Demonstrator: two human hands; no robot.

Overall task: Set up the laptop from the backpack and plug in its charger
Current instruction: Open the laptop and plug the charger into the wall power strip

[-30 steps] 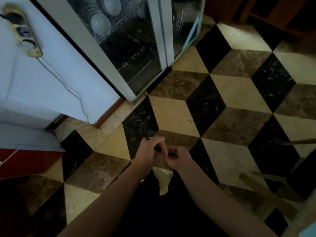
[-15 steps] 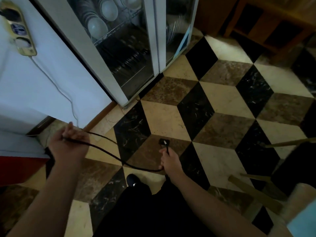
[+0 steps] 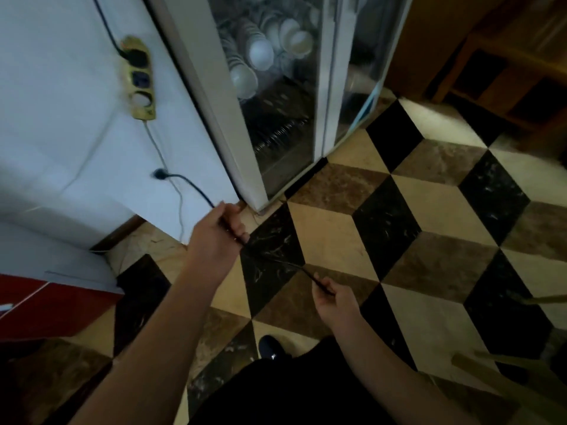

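Both bare forearms are reaching forward from the near edge. The left hand [image 3: 219, 237] is extending farther and to the left, fingers curling closed; the right hand [image 3: 336, 302] is staying nearer, to the right, thumb and fingers pinching shut.

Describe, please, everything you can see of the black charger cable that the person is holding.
The charger cable is thin, black and looks rubbery. Its plug end hangs free in front of the white wall, below the yellowed power strip and not inserted. From there it arcs down into the closed left hand, then runs fairly taut above the tiled floor to the right hand, whose fingers pinch it. Past that hand it is hidden.
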